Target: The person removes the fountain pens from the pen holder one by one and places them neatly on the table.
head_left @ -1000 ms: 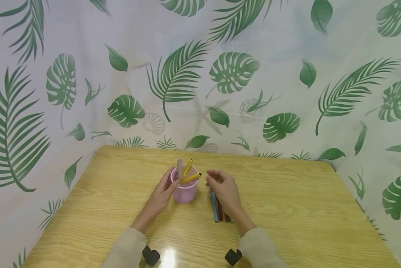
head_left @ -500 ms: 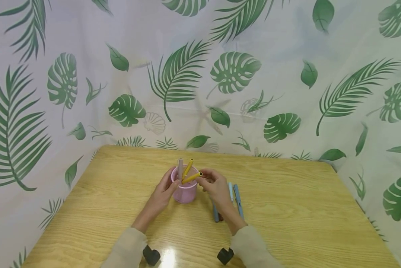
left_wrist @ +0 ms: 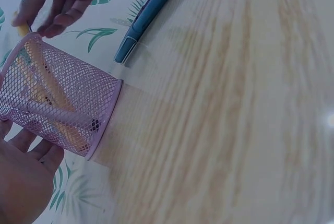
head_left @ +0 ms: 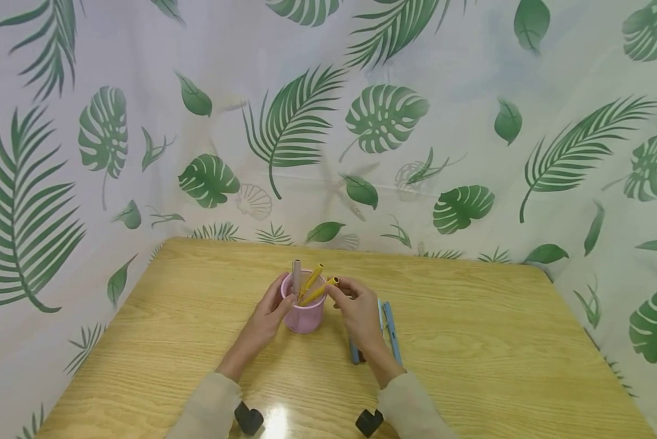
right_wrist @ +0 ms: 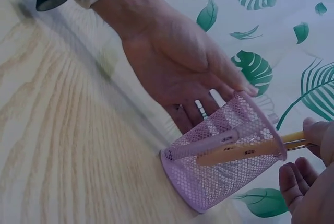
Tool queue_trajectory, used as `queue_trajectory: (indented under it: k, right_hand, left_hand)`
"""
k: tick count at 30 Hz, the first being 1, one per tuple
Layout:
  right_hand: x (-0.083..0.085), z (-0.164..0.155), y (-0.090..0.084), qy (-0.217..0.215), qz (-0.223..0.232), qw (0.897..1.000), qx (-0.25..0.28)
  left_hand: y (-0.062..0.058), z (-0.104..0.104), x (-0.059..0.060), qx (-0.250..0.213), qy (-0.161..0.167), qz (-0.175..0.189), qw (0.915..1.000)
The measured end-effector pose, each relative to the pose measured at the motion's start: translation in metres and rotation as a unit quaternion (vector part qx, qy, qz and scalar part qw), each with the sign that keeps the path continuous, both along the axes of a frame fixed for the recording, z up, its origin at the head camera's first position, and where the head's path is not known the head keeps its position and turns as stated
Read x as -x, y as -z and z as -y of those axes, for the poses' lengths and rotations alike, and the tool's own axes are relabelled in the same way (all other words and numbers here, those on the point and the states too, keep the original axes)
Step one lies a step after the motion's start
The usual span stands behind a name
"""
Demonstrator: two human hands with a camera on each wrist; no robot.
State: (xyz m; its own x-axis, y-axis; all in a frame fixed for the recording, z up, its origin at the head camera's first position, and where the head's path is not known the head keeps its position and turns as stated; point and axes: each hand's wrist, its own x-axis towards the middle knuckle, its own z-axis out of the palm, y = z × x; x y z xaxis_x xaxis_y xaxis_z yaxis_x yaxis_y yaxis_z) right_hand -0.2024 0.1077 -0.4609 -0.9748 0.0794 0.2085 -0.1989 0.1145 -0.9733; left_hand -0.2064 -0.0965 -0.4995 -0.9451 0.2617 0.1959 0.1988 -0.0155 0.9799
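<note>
A pink mesh cup (head_left: 304, 312) stands mid-table with a grey-pink pen (head_left: 296, 273) and two yellow pens in it. My left hand (head_left: 269, 315) holds the cup from the left, thumb near the rim and fingers behind it. In the right wrist view its palm (right_wrist: 182, 62) lies against the cup (right_wrist: 224, 161). My right hand (head_left: 343, 292) pinches the outer end of the lower yellow pen (head_left: 321, 289), which leans out over the rim. In the left wrist view the right hand's fingers (left_wrist: 62, 4) hover above the cup (left_wrist: 57, 106).
Several pens lie on the wooden table (head_left: 471, 341) to the right of the cup, partly under my right wrist: a blue one (head_left: 391, 329), a pale one (head_left: 379, 310) and another blue one (head_left: 353, 352). A leaf-print curtain (head_left: 361, 122) surrounds the table's far edges.
My right hand moved left from above the lying pens to the lower yellow pen's end and raised it slightly. The pens on the table came into view. The left hand stayed on the cup.
</note>
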Motion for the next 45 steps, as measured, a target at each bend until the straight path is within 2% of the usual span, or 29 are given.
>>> queue_trajectory:
  k: [4, 7, 11, 15, 21, 30, 45]
  right_hand:
    - [-0.005, -0.003, -0.007, 0.004, -0.005, 1.0, 0.013]
    - [-0.005, -0.006, -0.01, -0.005, -0.021, 0.998, 0.058]
    - [-0.004, -0.01, -0.015, -0.024, -0.048, 0.99, 0.129]
    - [-0.005, -0.019, -0.022, -0.022, -0.052, 0.986, 0.155]
    - [-0.004, -0.037, -0.03, -0.02, -0.048, 0.987, 0.153]
    - [-0.01, -0.079, -0.048, 0.004, -0.039, 0.984, 0.173]
    - [-0.028, -0.161, -0.058, 0.059, -0.025, 0.98, 0.19]
  left_hand:
    - [0.0, 0.0, -0.001, 0.002, -0.001, -0.001, 1.0]
    - [-0.001, 0.0, -0.001, 0.004, 0.001, 0.0, 1.0]
    - [0.0, 0.0, -0.001, 0.005, 0.003, 0.003, 1.0]
    - [0.001, 0.001, -0.001, 0.004, 0.002, 0.005, 1.0]
    - [0.003, 0.002, 0.001, 0.003, 0.001, 0.006, 1.0]
    - [0.003, 0.0, 0.001, -0.006, 0.006, 0.0, 1.0]
    - [0.001, 0.001, -0.001, 0.01, 0.002, -0.001, 0.9999]
